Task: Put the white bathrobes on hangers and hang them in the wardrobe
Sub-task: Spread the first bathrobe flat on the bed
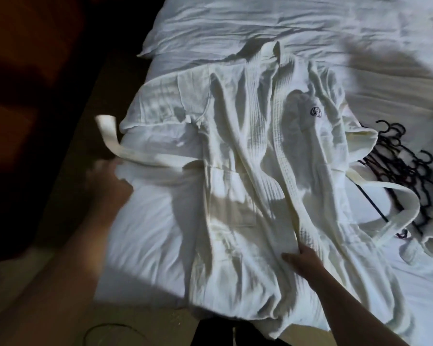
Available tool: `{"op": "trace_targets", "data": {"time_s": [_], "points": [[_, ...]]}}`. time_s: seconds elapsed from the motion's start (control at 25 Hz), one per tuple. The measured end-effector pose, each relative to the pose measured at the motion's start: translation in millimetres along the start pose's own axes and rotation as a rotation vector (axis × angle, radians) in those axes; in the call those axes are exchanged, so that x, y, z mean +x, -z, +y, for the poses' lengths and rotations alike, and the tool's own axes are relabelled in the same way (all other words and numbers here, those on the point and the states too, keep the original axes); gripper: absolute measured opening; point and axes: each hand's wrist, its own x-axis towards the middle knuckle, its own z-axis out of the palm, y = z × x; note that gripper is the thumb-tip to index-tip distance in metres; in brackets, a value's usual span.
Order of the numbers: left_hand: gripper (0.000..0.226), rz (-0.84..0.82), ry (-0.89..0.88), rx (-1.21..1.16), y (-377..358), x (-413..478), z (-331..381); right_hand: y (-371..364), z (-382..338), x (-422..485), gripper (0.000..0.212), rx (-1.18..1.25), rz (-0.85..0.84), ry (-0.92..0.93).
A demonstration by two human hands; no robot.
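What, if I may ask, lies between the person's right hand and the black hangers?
In the head view, fabric of the white waffle-weave bathrobe and its looped white belt lie between the right hand and the black hangers.

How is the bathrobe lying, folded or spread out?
Spread out: the bathrobe lies rumpled lengthwise across the bed, its belt trailing loose.

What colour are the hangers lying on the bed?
Black; the hangers show at the right of the head view.
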Motion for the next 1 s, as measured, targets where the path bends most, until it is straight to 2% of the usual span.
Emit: {"op": "trace_targets", "data": {"time_s": [0.08, 0.16, 0.2, 0.28, 0.32, 0.4, 0.44, 0.56, 0.68, 0.76, 0.84, 0.88, 1.0], "points": [[0.023, -0.278, 0.072, -0.271, -43.6, -77.0, 7.5, 2.7, 17.3, -2.7, 0.04, -0.064, 0.031, -0.038], [0.01, -0.632, 0.136, -0.328, -84.6, -168.2, 19.2, 3.6, 27.2, -9.6, 0.022, -0.181, 0.097, -0.019], [0.011, -0.734, 0.162, -0.327, -100.7, -207.1, 25.7, 4.7, 30.9, -12.2, 0.018, -0.237, 0.138, 0.007], [0.041, -0.697, 0.192, -0.306, -125.7, -256.8, 34.3, 6.6, 35.1, -17.8, 0.019, -0.218, 0.137, 0.067], [0.044, -0.619, 0.202, -0.277, -133.4, -268.7, 38.6, 8.2, 36.7, -20.2, 0.024, -0.161, 0.05, 0.069], [0.03, -0.473, 0.226, -0.216, -139.0, -279.3, 46.8, 12.9, 43.8, -27.8, 0.041, -0.082, -0.176, 0.007], [0.021, -0.42, 0.225, -0.194, -139.4, -280.2, 51.4, 15.3, 45.2, -33.3, 0.043, -0.099, -0.229, -0.024], [0.012, -0.398, 0.218, -0.177, -140.4, -279.7, 59.6, 15.2, 48.5, -47.5, 0.041, -0.123, -0.177, 0.011], [0.019, -0.493, 0.33, -0.355, -128.9, -270.8, 56.9, 16.1, 53.4, -51.5, 0.051, -0.006, -0.119, 0.134], [0.033, -0.388, 0.399, -0.502, -119.1, -268.2, 42.7, 19.3, 60.1, -54.3, 0.038, 0.013, -0.02, 0.21], [0.033, -0.288, 0.46, -0.551, -113.9, -270.3, 30.3, 20.7, 70.4, -50.2, 0.025, -0.018, 0.154, 0.198], [0.028, -0.293, 0.476, -0.531, -114.7, -274.5, 26.3, 20.2, 76.5, -48.5, 0.025, -0.036, 0.143, 0.156], [0.018, -0.388, 0.441, -0.421, -125.4, -290.5, 18.1, 17.2, 98.5, -51.7, 0.021, -0.087, -0.095, 0.001]]}}
